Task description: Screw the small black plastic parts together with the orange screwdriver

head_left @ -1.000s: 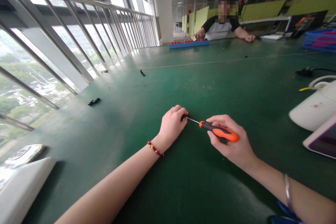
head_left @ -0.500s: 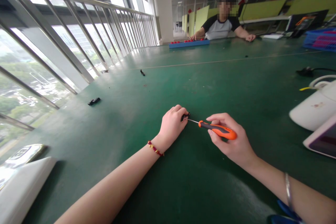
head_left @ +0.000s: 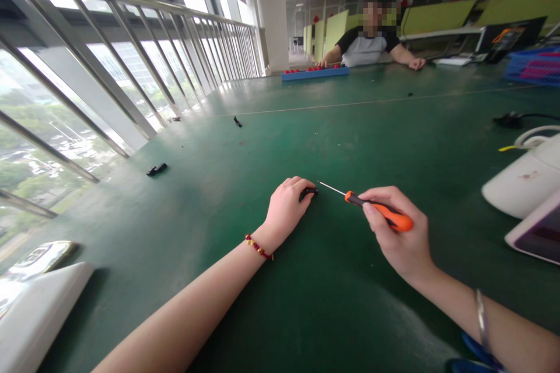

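Observation:
My left hand (head_left: 287, 204) is closed on a small black part (head_left: 308, 191) at the middle of the green table (head_left: 280, 145); the fingers cover much of it, and its exact kind cannot be told. An orange and black screwdriver (head_left: 389, 214) is gripped by its handle in my right hand (head_left: 405, 236). Its thin metal shaft points left and slightly up. The tip is just right of and above the black part, apart from it.
Two small black pieces (head_left: 157, 169) (head_left: 237, 122) lie to the left. A white box (head_left: 65, 297) stands at the lower left, a white appliance (head_left: 527, 180) at the right. Across the table sits a person (head_left: 370, 49) by a blue tray (head_left: 315, 73). A metal railing (head_left: 131, 23) runs along the left.
My right hand has drawn the screwdriver back to the right, so its tip has come away from the black part. My left hand has hardly moved; the part looks turned slightly.

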A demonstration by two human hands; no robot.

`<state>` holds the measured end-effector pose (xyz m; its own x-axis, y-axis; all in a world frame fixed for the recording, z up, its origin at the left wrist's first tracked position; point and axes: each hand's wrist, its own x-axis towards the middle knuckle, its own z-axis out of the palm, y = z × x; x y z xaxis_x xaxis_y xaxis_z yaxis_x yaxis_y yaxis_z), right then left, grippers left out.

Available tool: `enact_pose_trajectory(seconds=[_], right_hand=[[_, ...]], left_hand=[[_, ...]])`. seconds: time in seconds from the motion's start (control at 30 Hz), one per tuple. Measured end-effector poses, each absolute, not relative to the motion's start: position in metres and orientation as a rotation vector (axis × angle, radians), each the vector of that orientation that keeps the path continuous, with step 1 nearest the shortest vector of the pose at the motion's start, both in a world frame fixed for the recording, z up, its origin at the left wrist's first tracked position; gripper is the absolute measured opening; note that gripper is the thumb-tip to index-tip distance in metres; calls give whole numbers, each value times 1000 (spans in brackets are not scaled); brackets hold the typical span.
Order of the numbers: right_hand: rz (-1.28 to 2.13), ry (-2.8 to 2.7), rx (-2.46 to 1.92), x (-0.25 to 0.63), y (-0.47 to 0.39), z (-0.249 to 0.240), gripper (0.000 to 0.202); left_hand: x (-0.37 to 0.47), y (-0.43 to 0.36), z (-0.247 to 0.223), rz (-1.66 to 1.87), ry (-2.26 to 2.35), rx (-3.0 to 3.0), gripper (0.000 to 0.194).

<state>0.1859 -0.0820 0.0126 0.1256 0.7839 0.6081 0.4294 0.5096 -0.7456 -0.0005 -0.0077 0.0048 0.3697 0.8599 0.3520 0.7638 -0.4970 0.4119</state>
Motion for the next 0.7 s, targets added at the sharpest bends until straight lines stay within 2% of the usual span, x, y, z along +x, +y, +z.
enact_pose_trajectory(seconds=[0.2, 0.7], right_hand=[[480, -1490, -1170, 186, -79, 12, 10], [482, -1503, -1211, 184, -79, 13, 13]], left_hand=[[0, -7, 4, 797, 1496, 2439, 16], [-2, -8, 8, 891, 1474, 2332, 10]])
